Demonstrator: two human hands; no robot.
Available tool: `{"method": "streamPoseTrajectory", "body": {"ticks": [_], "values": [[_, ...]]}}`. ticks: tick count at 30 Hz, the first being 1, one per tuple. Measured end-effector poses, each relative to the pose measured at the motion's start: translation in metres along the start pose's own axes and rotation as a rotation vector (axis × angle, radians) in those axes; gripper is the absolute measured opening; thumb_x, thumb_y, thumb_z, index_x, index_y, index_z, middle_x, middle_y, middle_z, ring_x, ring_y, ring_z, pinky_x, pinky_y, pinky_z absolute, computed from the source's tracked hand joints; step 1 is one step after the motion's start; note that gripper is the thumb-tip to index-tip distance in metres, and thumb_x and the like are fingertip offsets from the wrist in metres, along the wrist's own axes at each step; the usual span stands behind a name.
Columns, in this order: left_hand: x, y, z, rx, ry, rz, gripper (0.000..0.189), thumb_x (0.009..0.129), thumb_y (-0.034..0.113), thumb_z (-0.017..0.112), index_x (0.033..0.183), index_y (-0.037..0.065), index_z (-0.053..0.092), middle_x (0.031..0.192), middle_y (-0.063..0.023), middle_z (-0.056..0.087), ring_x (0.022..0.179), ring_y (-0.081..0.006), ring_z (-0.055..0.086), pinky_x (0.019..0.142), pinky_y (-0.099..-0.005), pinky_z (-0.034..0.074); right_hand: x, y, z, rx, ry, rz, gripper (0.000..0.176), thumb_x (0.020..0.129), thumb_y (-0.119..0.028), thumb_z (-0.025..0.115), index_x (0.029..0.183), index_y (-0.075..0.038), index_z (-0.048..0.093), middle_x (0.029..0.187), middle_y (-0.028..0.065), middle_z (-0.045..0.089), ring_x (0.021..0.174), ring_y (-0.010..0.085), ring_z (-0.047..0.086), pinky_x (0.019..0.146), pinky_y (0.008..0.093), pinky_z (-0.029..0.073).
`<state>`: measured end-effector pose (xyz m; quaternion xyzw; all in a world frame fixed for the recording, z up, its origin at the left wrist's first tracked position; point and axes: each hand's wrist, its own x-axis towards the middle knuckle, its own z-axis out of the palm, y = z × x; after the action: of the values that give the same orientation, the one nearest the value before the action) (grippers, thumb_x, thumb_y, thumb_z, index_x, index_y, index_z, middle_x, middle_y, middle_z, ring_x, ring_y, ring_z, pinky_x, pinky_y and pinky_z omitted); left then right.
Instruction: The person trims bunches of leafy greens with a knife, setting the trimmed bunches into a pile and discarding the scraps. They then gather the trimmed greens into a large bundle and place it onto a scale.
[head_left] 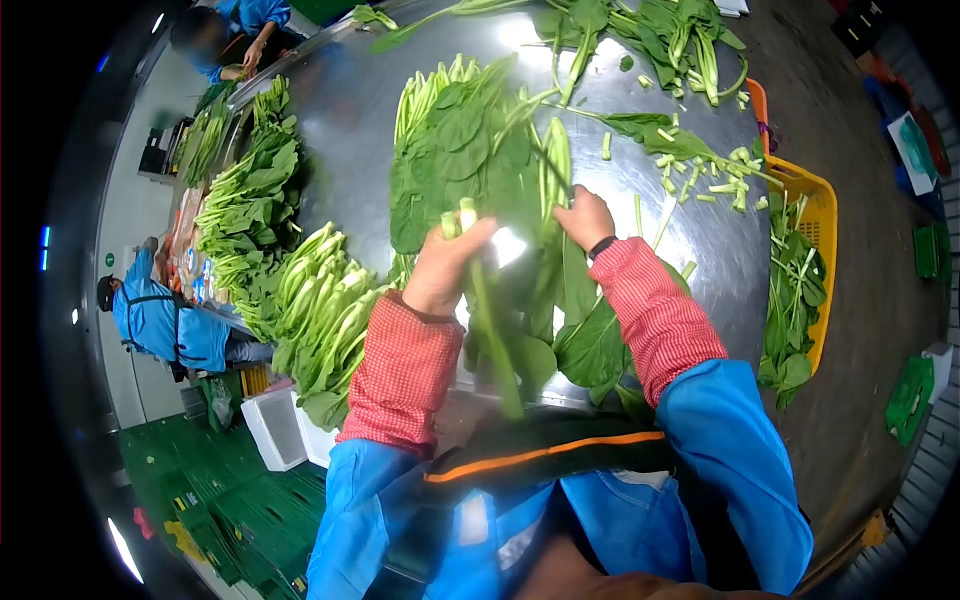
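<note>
My left hand [448,265] is closed around a few leafy green stalks [486,325], their pale cut ends up and their leaves hanging toward me. To its right, my right hand [586,217] is closed on the dark handle of a thin tool, probably a knife [551,167], which is blurred. The tool lies against pale stems [557,160]. Just beyond both hands, a large bundle of greens [450,150] rests on the metal table [345,110]. Loose leaves [592,345] lie below my right hand.
Bundled greens [262,200] line the left side. Cut stem pieces [735,185] and more greens [690,40] lie at right and far right. A yellow crate [822,230] with greens stands beyond the right edge. Two people in blue [150,315] are at the left.
</note>
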<state>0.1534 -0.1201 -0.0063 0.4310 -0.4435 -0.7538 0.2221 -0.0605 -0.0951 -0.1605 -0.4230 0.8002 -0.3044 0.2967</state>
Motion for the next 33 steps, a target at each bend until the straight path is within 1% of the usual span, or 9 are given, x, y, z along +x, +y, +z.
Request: {"method": "streamPoseTrajectory", "body": {"ticks": [3, 8, 9, 12, 17, 21, 26, 29, 33], "values": [[0.007, 0.005, -0.004, 0.189, 0.133, 0.008, 0.016, 0.084, 0.019, 0.067, 0.09, 0.008, 0.059, 0.075, -0.0017, 0.059, 0.065, -0.0121, 0.057, 0.058, -0.0246, 0.047, -0.007, 0.013, -0.007, 0.238, 0.083, -0.085, 0.038, 0.071, -0.026, 0.066, 0.096, 0.002, 0.061, 0.086, 0.0222, 0.066, 0.082, 0.0383, 0.064, 0.075, 0.0419, 0.05], [0.036, -0.013, 0.014, 0.046, 0.097, 0.055, 0.052, 0.08, 0.011, 0.071, 0.128, 0.002, 0.05, 0.109, -0.0071, 0.065, 0.069, -0.0084, 0.057, 0.061, -0.0224, 0.05, -0.07, 0.006, -0.049, 0.523, -0.044, -0.191, 0.038, 0.075, -0.017, 0.065, 0.108, 0.002, 0.058, 0.082, 0.0141, 0.064, 0.07, 0.0203, 0.062, 0.066, 0.0315, 0.05], [0.044, -0.02, 0.016, 0.057, 0.093, 0.025, 0.058, 0.079, 0.013, 0.073, 0.13, 0.002, 0.048, 0.105, -0.0052, 0.064, 0.069, -0.0078, 0.057, 0.059, -0.0216, 0.05, -0.087, -0.001, -0.054, 0.648, -0.038, -0.238, 0.039, 0.077, -0.015, 0.064, 0.111, 0.001, 0.057, 0.083, 0.0118, 0.064, 0.069, 0.0169, 0.061, 0.065, 0.0299, 0.049], [0.05, -0.023, 0.045, 0.06, 0.04, 0.06, 0.057, 0.079, 0.014, 0.074, 0.127, -0.001, 0.049, 0.089, -0.0017, 0.062, 0.067, -0.0075, 0.056, 0.057, -0.0209, 0.049, -0.122, -0.008, -0.064, 0.467, 0.003, -0.282, 0.04, 0.081, -0.014, 0.064, 0.117, 0.002, 0.055, 0.087, 0.0087, 0.065, 0.072, 0.0141, 0.061, 0.066, 0.0291, 0.049], [0.049, -0.028, 0.061, 0.114, -0.145, -0.002, 0.041, 0.081, 0.008, 0.069, 0.119, -0.001, 0.054, 0.097, -0.0051, 0.065, 0.077, -0.0111, 0.062, 0.07, -0.0237, 0.051, -0.126, 0.0, -0.112, 0.433, -0.018, -0.224, 0.025, 0.085, -0.021, 0.066, 0.101, -0.002, 0.065, 0.087, 0.014, 0.066, 0.07, 0.0218, 0.063, 0.065, 0.0324, 0.049], [0.032, -0.024, 0.081, 0.14, -0.224, -0.025, 0.046, 0.081, 0.005, 0.068, 0.124, -0.001, 0.052, 0.103, -0.005, 0.065, 0.088, -0.0122, 0.062, 0.08, -0.0253, 0.05, -0.112, -0.018, -0.167, -0.066, 0.349, -0.582, 0.013, 0.083, -0.018, 0.064, 0.091, -0.008, 0.065, 0.083, 0.0077, 0.065, 0.067, 0.0276, 0.063, 0.059, 0.0355, 0.049], [0.014, -0.018, 0.096, 0.144, -0.334, -0.014, 0.055, 0.078, 0.005, 0.071, 0.128, -0.001, 0.05, 0.106, -0.004, 0.063, 0.09, -0.0106, 0.06, 0.084, -0.0249, 0.048, -0.084, 0.009, -0.177, -0.363, 0.28, -0.682, 0.006, 0.082, -0.017, 0.062, 0.082, -0.011, 0.06, 0.08, 0.0058, 0.063, 0.064, 0.0276, 0.062, 0.056, 0.037, 0.05], [0.005, -0.013, 0.094, 0.123, -0.32, 0.008, 0.054, 0.077, 0.004, 0.071, 0.127, -0.001, 0.051, 0.106, -0.004, 0.063, 0.09, -0.0108, 0.06, 0.084, -0.025, 0.048, -0.075, 0.065, -0.173, -0.444, 0.293, -0.5, 0.008, 0.083, -0.017, 0.061, 0.083, -0.009, 0.061, 0.079, 0.0081, 0.065, 0.065, 0.0286, 0.063, 0.057, 0.0386, 0.05], [0.009, -0.02, 0.091, 0.142, -0.294, 0.019, 0.048, 0.076, 0.005, 0.073, 0.12, 0.0, 0.054, 0.101, -0.0018, 0.062, 0.088, -0.0097, 0.059, 0.082, -0.0242, 0.048, -0.1, 0.043, -0.173, 0.076, 0.241, -0.17, 0.019, 0.086, -0.022, 0.062, 0.094, -0.006, 0.066, 0.072, 0.0103, 0.065, 0.06, 0.0213, 0.062, 0.056, 0.0335, 0.048]]}}
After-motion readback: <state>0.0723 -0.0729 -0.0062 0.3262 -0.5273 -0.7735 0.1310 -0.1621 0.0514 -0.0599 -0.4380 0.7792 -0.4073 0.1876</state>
